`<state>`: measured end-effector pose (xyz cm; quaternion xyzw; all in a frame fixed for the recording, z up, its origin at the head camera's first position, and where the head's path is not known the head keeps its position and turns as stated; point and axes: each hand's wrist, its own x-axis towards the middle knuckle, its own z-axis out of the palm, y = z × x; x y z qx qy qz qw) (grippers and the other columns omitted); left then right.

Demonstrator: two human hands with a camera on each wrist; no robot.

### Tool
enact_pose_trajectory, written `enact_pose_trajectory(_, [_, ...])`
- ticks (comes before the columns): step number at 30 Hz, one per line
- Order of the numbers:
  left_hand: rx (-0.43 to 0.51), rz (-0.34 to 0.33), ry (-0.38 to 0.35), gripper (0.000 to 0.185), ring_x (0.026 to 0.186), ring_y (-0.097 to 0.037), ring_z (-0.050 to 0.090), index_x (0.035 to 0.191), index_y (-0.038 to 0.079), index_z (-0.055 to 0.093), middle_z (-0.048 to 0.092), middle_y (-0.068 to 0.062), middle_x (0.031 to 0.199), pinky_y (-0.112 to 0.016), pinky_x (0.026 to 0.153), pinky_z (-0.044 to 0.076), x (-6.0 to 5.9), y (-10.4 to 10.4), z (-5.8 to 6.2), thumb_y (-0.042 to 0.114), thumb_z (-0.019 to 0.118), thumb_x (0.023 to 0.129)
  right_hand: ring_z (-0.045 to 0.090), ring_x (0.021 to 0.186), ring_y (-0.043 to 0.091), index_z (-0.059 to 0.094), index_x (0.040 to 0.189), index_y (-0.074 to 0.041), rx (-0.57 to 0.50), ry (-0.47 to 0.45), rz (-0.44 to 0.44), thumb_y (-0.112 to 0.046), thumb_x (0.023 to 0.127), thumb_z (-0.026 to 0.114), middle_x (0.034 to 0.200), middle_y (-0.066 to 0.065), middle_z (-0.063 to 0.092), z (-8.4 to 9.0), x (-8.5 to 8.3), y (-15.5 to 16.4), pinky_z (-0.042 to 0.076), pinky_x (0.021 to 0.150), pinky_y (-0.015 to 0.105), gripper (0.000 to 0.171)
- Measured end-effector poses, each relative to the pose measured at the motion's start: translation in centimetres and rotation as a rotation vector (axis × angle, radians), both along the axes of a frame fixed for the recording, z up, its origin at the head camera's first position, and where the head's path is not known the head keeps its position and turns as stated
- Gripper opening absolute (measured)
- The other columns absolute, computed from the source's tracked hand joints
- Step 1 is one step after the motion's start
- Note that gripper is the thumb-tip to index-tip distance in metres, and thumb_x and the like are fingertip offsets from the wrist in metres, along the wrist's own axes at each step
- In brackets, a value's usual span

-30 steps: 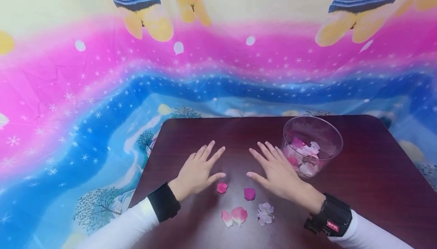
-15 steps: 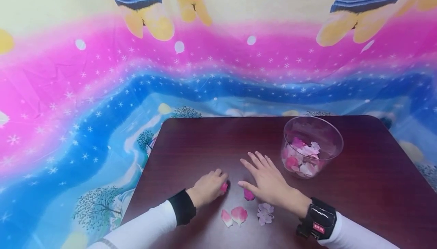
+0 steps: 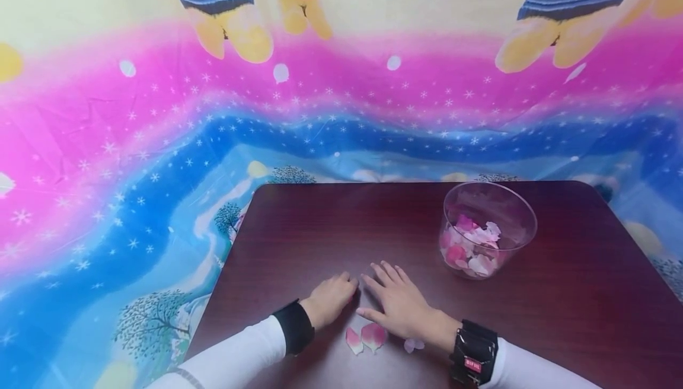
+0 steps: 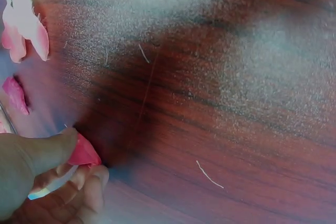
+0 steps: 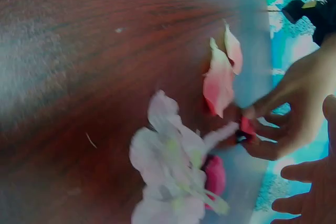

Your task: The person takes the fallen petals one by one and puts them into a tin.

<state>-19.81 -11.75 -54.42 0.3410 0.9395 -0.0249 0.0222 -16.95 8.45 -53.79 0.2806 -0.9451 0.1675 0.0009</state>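
Petal, small deep-pink fabric: pinched between thumb and curled fingers of left hand, low on dark red-brown wooden counter. Right hand: fingers spread flat, just beside. Clear round plastic cup of petals stands near.

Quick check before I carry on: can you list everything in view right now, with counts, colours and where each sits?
Table: one, dark red-brown wood, centre.
Cup: one, clear plastic, table's right, holding pink and white petals.
Petal pair: two, pink-white, front edge between the hands.
Pale flower: one, white-lilac, under the right hand.
Dark pink petal: one, beside that flower.
Pinched petal: one, pink, in left fingers.
Cloth: one, pink-blue cartoon print, behind.
Left hand: pinching.
Right hand: flat.
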Motion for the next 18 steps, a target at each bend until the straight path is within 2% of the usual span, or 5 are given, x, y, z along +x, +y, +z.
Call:
enact_pose_trajectory(4, [-0.006,-0.007,-0.020,0.016,0.087,-0.019,0.072,0.104,0.010,0.070,0.071,-0.005,0.096,-0.030,0.072,0.061,0.12,0.10,-0.11,0.006,0.072,0.089,0.038,0.147,0.045,0.054,0.146,-0.011,0.005,-0.031,0.000,-0.068,0.096,0.048,0.156,0.022,0.045,-0.64,0.20,-0.36,0.030,0.119,0.064,0.076])
enact_pose_trajectory(9, [0.025,-0.013,-0.030,0.012,0.083,-0.018,0.073,0.093,0.012,0.069,0.072,-0.003,0.089,-0.029,0.069,0.060,0.24,0.13,-0.01,0.002,0.072,0.086,0.038,0.147,0.044,0.054,0.146,-0.011,0.019,-0.042,-0.003,-0.071,0.095,0.045,0.156,0.021,0.045,-0.99,0.13,-0.51,0.029,0.119,0.063,0.079])
enact_pose_trajectory(18, [0.057,-0.020,-0.027,0.011,0.080,-0.017,0.072,0.090,0.013,0.068,0.071,-0.002,0.085,-0.029,0.066,0.059,0.13,-0.13,0.24,0.003,0.071,0.087,0.039,0.146,0.044,0.055,0.145,-0.012,0.010,-0.014,-0.012,-0.069,0.095,0.047,0.154,0.021,0.047,-0.87,-0.03,-0.41,0.030,0.118,0.064,0.076])
